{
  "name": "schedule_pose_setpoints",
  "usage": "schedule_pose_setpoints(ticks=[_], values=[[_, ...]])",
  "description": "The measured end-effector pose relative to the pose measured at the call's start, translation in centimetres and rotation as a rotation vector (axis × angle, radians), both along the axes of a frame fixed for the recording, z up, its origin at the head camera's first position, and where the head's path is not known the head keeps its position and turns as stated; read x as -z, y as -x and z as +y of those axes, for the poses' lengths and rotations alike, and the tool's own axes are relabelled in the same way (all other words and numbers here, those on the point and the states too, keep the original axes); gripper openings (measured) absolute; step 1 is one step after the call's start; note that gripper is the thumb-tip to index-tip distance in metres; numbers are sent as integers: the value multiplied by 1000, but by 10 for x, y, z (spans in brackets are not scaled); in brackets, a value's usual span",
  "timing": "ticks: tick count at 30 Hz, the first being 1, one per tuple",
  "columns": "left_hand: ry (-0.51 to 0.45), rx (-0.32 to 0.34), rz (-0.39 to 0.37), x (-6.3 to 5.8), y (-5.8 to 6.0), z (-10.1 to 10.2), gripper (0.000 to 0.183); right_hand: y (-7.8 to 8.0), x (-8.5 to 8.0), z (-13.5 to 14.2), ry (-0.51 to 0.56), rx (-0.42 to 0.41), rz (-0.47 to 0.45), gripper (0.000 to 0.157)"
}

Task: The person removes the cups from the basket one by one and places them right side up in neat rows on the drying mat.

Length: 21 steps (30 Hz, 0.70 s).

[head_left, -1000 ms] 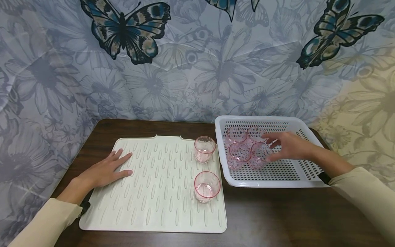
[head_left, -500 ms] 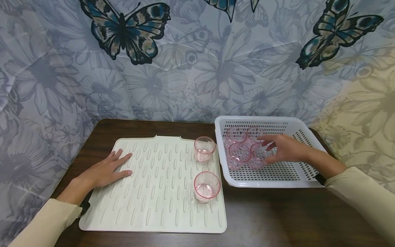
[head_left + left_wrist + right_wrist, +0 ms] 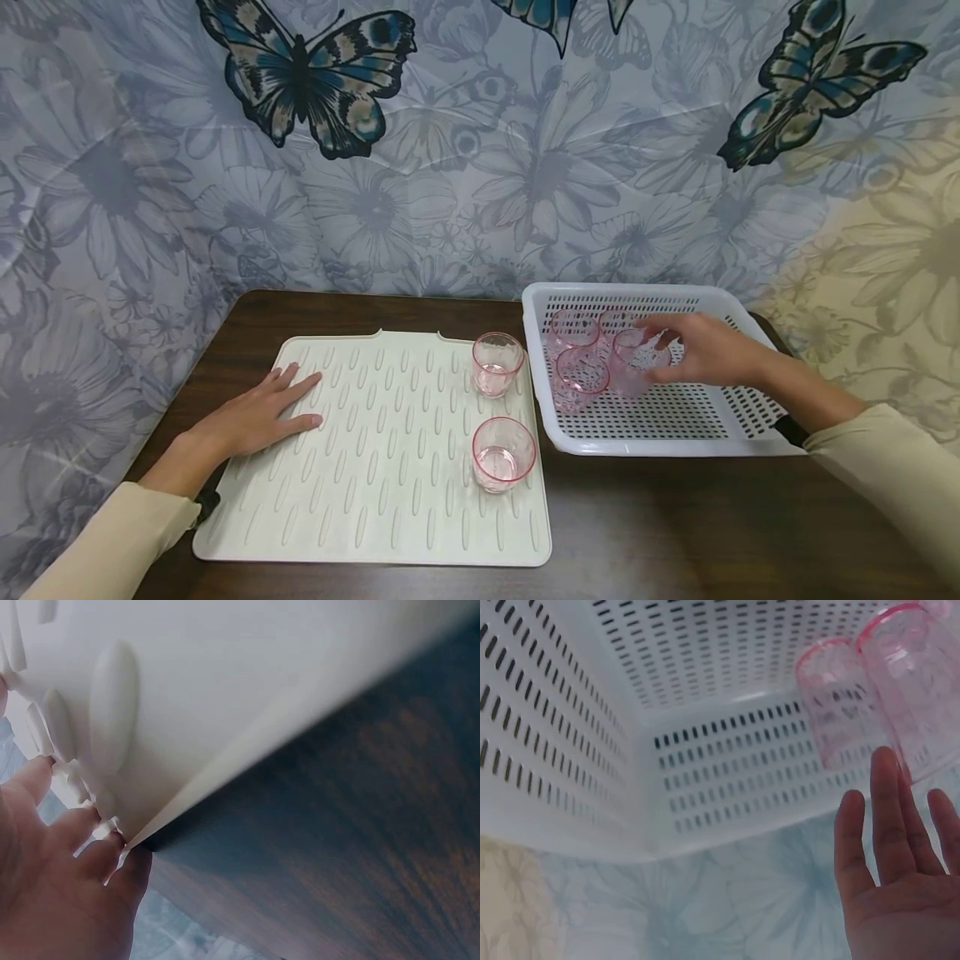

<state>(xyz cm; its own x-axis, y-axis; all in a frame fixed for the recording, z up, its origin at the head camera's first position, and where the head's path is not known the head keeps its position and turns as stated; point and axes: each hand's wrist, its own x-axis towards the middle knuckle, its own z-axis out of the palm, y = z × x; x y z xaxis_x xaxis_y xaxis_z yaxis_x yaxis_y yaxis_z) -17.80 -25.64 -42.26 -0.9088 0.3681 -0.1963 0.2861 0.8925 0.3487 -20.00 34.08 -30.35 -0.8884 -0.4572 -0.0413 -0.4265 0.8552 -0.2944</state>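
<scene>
Lying flat on the left of the ribbed mat (image 3: 360,533), the left hand (image 3: 255,421) is spreading straight fingers and holding nothing, probably steadying the mat on the tabletop (image 3: 675,525). A far glass (image 3: 497,371) and a near glass (image 3: 502,458) are standing upright along the mat's right side, apart, perhaps to avoid knocking. Farther right, the basket (image 3: 667,450) is holding three clustered glasses (image 3: 579,379) plus a gripped glass (image 3: 632,371); the right hand (image 3: 708,354) is pinching that one's sides between thumb and curved fingers, presumably for security; whether it's touching the bottom, can't tell.
</scene>
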Motion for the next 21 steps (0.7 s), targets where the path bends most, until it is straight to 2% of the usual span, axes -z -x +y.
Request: schedule_pose_setpoints(ticks=[3, 7, 14, 21], values=[[-2, 1, -3, 0, 0, 0, 81, 0, -10, 0, 12, -19, 64, 73], [-5, 7, 1, 0, 1, 0, 81, 1, -23, -4, 19, -1, 124, 73], [-6, 15, 8, -1, 0, 0, 81, 7, -39, -20, 65, 19, 173, 73], [-6, 17, 10, -2, -1, 0, 81, 10, -53, -47, 92, 17, 210, 72]])
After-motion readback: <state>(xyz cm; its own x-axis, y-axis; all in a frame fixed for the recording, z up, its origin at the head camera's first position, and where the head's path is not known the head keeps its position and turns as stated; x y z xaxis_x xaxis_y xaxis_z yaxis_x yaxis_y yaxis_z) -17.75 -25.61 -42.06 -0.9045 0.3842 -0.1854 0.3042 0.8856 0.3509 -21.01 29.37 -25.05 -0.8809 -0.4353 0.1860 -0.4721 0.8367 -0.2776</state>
